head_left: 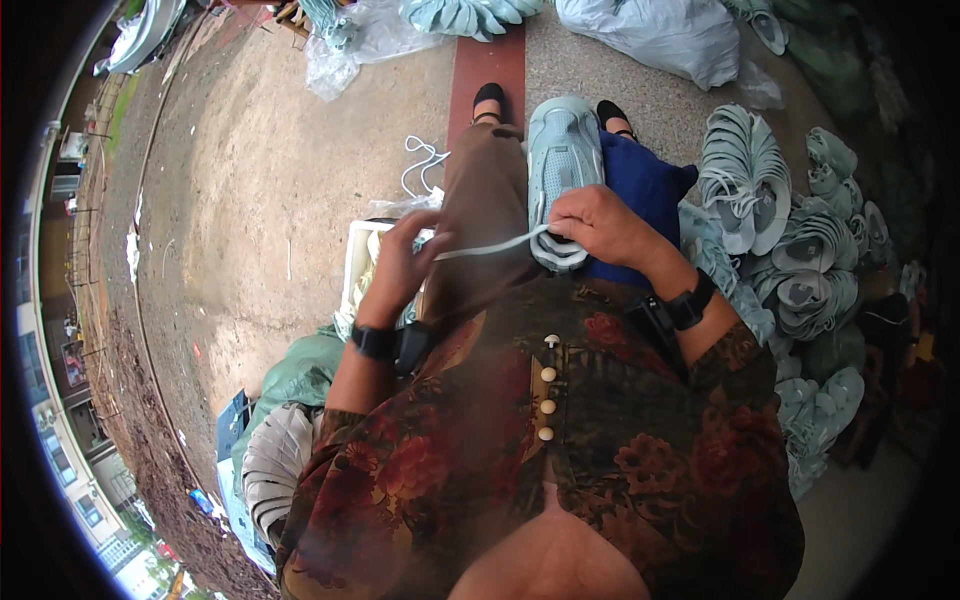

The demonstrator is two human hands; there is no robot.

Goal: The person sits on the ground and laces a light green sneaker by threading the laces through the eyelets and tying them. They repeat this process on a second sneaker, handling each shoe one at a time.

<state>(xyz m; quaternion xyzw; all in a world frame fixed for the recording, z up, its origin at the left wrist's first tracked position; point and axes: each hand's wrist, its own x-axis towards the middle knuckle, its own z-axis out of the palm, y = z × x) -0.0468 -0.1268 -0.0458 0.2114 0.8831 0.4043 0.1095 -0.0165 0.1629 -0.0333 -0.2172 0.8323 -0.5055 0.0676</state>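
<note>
A pale blue-green shoe upper [563, 150] lies lengthwise over my right thigh, on a dark blue cloth [640, 195]. Its opening faces me and its toe points away. From its collar a pale shoelace [490, 247] runs leftward, drawn fairly taut. My left hand [402, 262] is closed on the lace's left stretch, above the edge of a white box. At the shoe's collar, my right hand [600, 228] pinches the lace between thumb and fingers; its fingertips partly cover the spot where lace and upper meet.
Stacks of nested pale uppers [745, 180] crowd my right side. By my left knee stands a white box [360, 265], with loose white laces [425, 160] on the ground beyond. A filled pale plastic bag [655, 40] sits ahead; a green sack [295, 375] rests left.
</note>
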